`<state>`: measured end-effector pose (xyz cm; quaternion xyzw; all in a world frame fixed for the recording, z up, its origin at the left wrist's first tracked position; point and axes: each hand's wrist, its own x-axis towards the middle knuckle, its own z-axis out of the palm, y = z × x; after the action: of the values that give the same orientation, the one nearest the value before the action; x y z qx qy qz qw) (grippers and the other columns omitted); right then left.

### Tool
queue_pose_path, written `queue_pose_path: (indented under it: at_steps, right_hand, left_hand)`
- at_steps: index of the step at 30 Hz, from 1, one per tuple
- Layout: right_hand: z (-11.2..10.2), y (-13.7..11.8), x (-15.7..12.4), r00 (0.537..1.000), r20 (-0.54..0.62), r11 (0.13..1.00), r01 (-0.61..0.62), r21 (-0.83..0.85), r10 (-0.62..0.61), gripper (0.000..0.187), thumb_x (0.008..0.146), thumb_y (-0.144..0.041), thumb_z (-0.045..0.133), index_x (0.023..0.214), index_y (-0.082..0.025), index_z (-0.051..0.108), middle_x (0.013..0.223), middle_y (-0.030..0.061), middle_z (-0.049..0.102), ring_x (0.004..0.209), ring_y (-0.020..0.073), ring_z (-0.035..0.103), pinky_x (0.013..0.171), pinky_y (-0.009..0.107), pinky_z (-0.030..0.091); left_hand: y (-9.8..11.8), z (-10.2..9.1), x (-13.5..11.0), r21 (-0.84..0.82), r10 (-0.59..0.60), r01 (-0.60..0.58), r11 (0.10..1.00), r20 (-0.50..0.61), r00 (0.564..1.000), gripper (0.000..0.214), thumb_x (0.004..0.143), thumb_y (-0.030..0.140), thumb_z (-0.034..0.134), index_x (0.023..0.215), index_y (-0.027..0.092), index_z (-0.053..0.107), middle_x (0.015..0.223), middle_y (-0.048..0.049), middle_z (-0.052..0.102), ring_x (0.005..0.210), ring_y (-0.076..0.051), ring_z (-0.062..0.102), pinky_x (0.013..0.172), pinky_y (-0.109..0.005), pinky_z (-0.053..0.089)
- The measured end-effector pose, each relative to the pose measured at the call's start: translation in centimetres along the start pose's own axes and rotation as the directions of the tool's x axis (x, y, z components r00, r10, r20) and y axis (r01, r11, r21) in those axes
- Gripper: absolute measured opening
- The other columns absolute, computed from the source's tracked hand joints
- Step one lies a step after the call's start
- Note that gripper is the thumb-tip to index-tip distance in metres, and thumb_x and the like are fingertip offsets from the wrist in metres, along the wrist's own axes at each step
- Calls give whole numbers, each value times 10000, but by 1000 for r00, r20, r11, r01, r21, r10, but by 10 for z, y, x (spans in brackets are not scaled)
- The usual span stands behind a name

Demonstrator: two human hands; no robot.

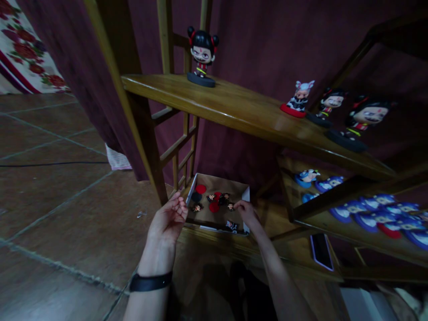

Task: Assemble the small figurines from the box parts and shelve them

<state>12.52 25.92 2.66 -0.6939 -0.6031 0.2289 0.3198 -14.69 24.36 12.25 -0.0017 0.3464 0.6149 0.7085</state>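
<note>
A shallow cardboard box (220, 183) with white sides sits on the low shelf. In it lie small dark-haired figurines (197, 207), a black-and-white figurine (230, 225), red discs (200, 189) and a dark disc (196, 196). My right hand (246, 211) reaches over the box's right side, its fingertips pinched together at a small figurine (230, 206). The palm of my left hand (171, 215) faces up beside the box's left edge, its fingers loosely curled and nothing visible in them. A black band (150, 281) circles my left wrist.
Above the box runs a wooden shelf (234, 107) bearing a large figurine (202, 55) and several others to the right. Blue-and-white figurines (377, 209) crowd a lower shelf. A phone (321, 252) lies on the wood at right. Tiled floor (60, 191) extends left.
</note>
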Motion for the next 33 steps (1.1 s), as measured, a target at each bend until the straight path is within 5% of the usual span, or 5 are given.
queue_pose_path:
  at_steps: [6, 13, 20, 29, 33]
  right_hand:
    - [20, -5, 7, 994, 58, 996, 91, -22, -90, 202, 753, -200, 468, 780, -257, 660, 815, -12, 691, 787, 163, 615, 755, 302, 450]
    - [64, -71, 49, 953, 159, 957, 275, -95, -258, 286, 797, -161, 438, 996, -255, 621, 1037, 13, 648, 981, 161, 570, 887, 296, 406]
    - [117, -106, 74, 946, 267, 909, 268, -321, -185, 341, 804, -237, 469, 1132, -180, 545, 1160, 96, 576, 1132, 203, 461, 988, 333, 299]
    - [95, -94, 63, 929, 352, 808, 294, -511, -116, 320, 765, -280, 518, 1068, -187, 553, 1189, 127, 503, 1058, 247, 486, 879, 355, 338]
    - [85, -98, 57, 911, 330, 764, 394, -511, -248, 268, 794, -241, 470, 1043, -191, 556, 1098, 111, 542, 1043, 245, 462, 882, 369, 310]
  left_hand:
    - [4, -3, 0, -16, 1, -1, 1000, 6, 1000, 244, 745, -32, 449, 879, 118, 587, 658, -26, 589, 527, -77, 569, 469, -172, 477]
    - [6, -3, -4, -30, 15, -15, 999, -7, 1000, 236, 746, -28, 460, 875, 119, 593, 657, -32, 592, 533, -81, 572, 470, -173, 475]
    - [7, 0, -3, -48, 13, -14, 999, -15, 1000, 229, 753, -25, 455, 874, 110, 594, 659, -39, 594, 529, -83, 571, 462, -174, 478]
    - [8, -2, -3, -86, 1, -1, 996, -3, 1000, 228, 749, -34, 463, 885, 102, 584, 657, -39, 594, 538, -82, 582, 481, -167, 486]
    - [6, -1, -4, -80, 0, 0, 997, -4, 1000, 218, 755, -25, 470, 888, 104, 584, 667, -40, 601, 535, -79, 580, 483, -168, 491]
